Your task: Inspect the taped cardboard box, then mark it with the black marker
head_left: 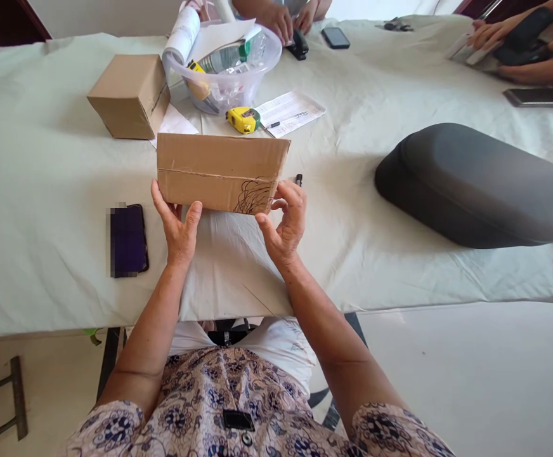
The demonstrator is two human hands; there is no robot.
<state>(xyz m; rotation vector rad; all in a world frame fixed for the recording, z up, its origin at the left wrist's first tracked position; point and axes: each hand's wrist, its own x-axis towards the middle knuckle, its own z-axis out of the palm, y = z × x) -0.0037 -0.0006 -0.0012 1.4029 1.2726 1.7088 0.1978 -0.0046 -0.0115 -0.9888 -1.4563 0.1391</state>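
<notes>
A brown cardboard box (210, 168) is held in front of me over the cloth-covered table, with black scribbled lines near its lower right corner. My left hand (176, 225) grips its lower left corner, thumb on the near face. At the lower right corner, my right hand (286, 219) has its thumb and fingers bent around the edge. Behind the right fingers lies a small black marker-like item (299, 179). A dark phone (130, 241) rests left of my left hand. The far side of the box is hidden.
Another cardboard box (124, 101) stands behind left. Beside it are a clear plastic basin (267, 60) of odds and ends, a yellow tape measure (243, 119) and a printed sheet (300, 108) with a pen. A black padded seat (476, 184) lies right. Other people's hands (276, 22) work across the table.
</notes>
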